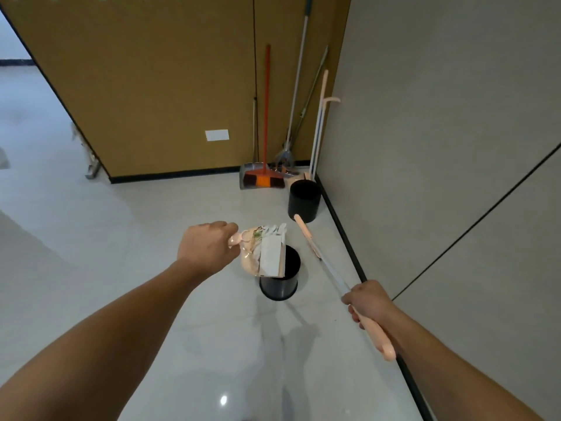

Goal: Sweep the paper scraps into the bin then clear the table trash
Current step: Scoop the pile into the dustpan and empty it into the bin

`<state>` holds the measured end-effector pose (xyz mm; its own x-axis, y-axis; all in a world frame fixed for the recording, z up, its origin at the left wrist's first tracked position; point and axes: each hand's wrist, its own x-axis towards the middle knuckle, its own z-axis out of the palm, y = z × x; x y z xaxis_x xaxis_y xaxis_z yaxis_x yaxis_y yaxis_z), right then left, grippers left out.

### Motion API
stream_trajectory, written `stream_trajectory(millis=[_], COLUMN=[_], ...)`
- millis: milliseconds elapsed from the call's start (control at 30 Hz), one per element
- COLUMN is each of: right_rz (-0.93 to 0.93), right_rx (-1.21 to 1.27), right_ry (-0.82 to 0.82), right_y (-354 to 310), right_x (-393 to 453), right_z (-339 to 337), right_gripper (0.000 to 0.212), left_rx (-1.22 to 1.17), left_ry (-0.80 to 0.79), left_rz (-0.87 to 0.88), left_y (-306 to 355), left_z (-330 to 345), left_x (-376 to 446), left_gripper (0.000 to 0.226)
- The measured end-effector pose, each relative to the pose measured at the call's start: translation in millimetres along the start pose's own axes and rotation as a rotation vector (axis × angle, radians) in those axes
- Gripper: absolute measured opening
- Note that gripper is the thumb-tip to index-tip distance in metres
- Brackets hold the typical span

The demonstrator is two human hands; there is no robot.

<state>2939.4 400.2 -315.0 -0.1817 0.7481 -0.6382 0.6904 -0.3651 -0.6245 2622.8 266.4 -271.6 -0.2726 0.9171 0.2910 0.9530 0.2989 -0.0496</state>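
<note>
My left hand (208,247) grips the pink handle of a dustpan (261,253), held tilted over a black bin (280,279) on the floor. White paper scraps (274,230) and a shiny wrapper sit in the pan above the bin's opening. Lower right, my right hand (372,302) is closed around a pink-handled broom stick (321,256). That stick runs up and left beside the bin, its pink end near a second black bin (304,200). The broom's head is not in view.
A red-handled broom with a grey dustpan (263,177), a mop and other long-handled tools lean in the far corner. A grey wall with black skirting (349,238) runs along the right. A yellow-brown partition stands behind. Glossy pale floor spreads to the left.
</note>
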Motion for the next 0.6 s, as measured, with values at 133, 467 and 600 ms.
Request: stream_trajectory(millis=[133, 467, 600], right_rz=[0.004, 0.000, 0.002], right_rx=[-0.032, -0.118, -0.136], right_ry=[0.008, -0.042, -0.061], right_y=[-9, -12, -11], right_x=[2, -12, -21], right_z=[7, 8, 0], right_gripper=[0.020, 0.016, 0.015], left_rx=[-0.005, -0.005, -0.010], left_ry=[-0.002, -0.005, 0.012], left_rz=[0.083, 0.117, 0.099], left_y=[-7, -12, -11], left_z=[4, -1, -5], left_x=[12, 28, 27], left_gripper=[0.017, 0.016, 0.017])
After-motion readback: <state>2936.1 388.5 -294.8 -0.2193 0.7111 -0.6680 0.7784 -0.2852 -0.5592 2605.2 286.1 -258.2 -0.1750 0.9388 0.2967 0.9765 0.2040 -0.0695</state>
